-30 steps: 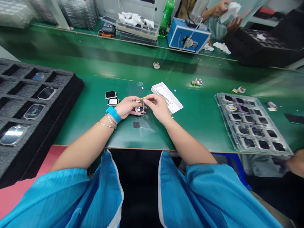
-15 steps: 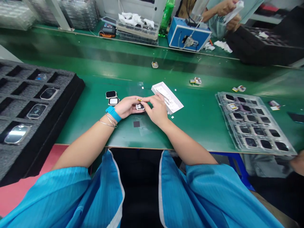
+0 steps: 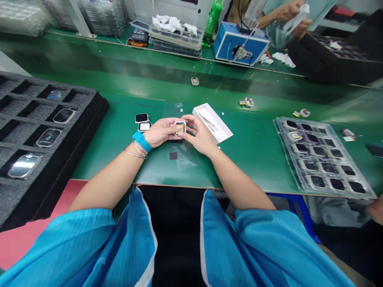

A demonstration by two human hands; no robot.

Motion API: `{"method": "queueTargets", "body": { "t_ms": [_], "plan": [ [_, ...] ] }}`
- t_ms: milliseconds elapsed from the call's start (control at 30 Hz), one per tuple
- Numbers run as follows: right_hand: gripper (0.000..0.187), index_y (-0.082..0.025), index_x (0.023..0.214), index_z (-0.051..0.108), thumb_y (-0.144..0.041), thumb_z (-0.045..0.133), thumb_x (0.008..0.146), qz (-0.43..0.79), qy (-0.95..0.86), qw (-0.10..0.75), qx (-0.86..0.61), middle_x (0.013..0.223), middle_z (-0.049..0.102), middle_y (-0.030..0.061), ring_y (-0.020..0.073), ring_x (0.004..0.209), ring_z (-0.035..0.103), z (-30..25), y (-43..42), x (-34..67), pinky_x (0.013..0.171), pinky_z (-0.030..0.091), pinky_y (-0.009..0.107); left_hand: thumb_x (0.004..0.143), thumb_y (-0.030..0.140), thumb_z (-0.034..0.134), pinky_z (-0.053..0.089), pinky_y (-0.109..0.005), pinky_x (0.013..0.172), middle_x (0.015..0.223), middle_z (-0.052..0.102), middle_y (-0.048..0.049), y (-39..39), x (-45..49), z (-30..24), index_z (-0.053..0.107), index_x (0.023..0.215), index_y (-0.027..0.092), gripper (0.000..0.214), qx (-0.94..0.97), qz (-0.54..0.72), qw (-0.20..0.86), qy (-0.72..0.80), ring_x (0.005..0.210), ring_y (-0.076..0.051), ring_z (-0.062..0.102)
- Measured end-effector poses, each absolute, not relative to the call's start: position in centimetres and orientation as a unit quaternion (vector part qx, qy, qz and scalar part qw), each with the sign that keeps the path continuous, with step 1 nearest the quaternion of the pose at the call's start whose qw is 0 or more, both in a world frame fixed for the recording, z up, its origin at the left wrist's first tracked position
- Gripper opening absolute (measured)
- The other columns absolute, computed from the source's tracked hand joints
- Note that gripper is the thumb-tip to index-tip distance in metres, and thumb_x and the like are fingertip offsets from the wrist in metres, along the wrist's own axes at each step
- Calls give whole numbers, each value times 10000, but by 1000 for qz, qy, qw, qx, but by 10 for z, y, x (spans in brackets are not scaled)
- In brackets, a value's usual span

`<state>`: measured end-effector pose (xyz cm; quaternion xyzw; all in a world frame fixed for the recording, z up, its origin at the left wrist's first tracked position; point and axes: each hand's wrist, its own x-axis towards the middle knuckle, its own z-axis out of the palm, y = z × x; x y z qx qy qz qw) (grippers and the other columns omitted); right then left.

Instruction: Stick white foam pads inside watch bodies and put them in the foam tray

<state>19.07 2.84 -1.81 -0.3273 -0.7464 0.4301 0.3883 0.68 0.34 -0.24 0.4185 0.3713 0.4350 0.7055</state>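
Holding: small square watch case (image 3: 180, 122) with yellow strip (image 3: 180, 128) inside, pinched between both hands over middle of green bench (image 3: 167, 171).
Left hand (image 3: 161, 132): closed on case's left side.
Right hand (image 3: 199, 135): curled, gripping case's right side.
Nearby: white tray (image 3: 213, 122) to right; black watch panel (image 3: 141, 118) and white watch panel (image 3: 144, 126) to left.
Good handling: light, even pressure, case level, fingers off open face.

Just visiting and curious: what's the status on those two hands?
Left hand and right hand pinching square watch body, yellow part inside. White tray just beyond right hand.
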Motion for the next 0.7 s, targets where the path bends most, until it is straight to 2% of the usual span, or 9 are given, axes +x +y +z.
{"method": "queueTargets", "body": {
  "t_ms": [67, 200, 400, 467, 567, 600, 633, 700],
  "plan": [
    [499, -266, 1239, 527, -366, 713, 786, 477, -728, 375, -318, 1246, 631, 63, 219, 1157, 625, -19, 28, 189, 1012, 539, 424, 689, 341, 873, 582, -336, 872, 1045, 742, -105, 4, 8, -6, 701, 1084, 145, 473, 431, 441, 697, 366, 907, -177, 713],
    [471, -254, 1171, 563, -394, 745, 760, 491, -702, 398, -328, 1215, 666, 63, 225, 1133, 655, -16, 21, 185, 985, 562, 410, 619, 409, 909, 588, -324, 829, 1014, 746, -100, 2, 13, -8, 695, 1078, 135, 576, 437, 471, 676, 362, 886, -186, 715],
    [487, -253, 1183, 594, -447, 766, 771, 450, -711, 415, -347, 1140, 707, 53, 197, 1019, 698, 4, 1, 195, 893, 604, 366, 650, 410, 889, 592, -320, 788, 972, 741, -98, -11, 22, 9, 701, 1063, 114, 542, 454, 490, 662, 341, 875, -203, 712],
    [501, -249, 1184, 623, -422, 797, 748, 459, -746, 364, -319, 1136, 713, 54, 202, 1008, 702, 25, 18, 206, 905, 599, 382, 678, 405, 871, 597, -324, 784, 999, 738, -104, -13, 25, 13, 697, 1080, 123, 521, 442, 500, 670, 326, 893, -207, 712],
    [529, -234, 1081, 698, -372, 898, 611, 529, -792, 142, -270, 1001, 745, 39, 223, 914, 719, 62, 85, 215, 853, 614, 416, 763, 380, 805, 606, -330, 750, 1031, 733, -112, -7, 31, 7, 666, 1169, 143, 489, 393, 529, 661, 359, 870, -199, 715],
    [486, -217, 1032, 713, -352, 903, 606, 524, -788, 105, -305, 929, 748, 42, 217, 858, 720, 71, 116, 213, 816, 618, 410, 793, 351, 777, 607, -332, 746, 1040, 731, -114, -4, 33, 3, 655, 1193, 145, 466, 381, 539, 644, 386, 862, -195, 714],
    [424, -196, 1002, 715, -330, 889, 639, 494, -781, 106, -367, 882, 742, 50, 202, 815, 716, 76, 148, 210, 798, 615, 393, 818, 316, 748, 608, -335, 749, 1049, 729, -114, -1, 34, -2, 647, 1212, 146, 440, 377, 545, 623, 416, 857, -191, 712],
    [299, -152, 962, 698, -314, 820, 742, 358, -757, 192, -511, 833, 721, 67, 166, 742, 696, 74, 211, 196, 759, 600, 347, 864, 255, 674, 608, -357, 781, 1078, 725, -114, 3, 36, -13, 637, 1245, 156, 395, 399, 541, 569, 474, 885, -198, 706]
  ]
}}
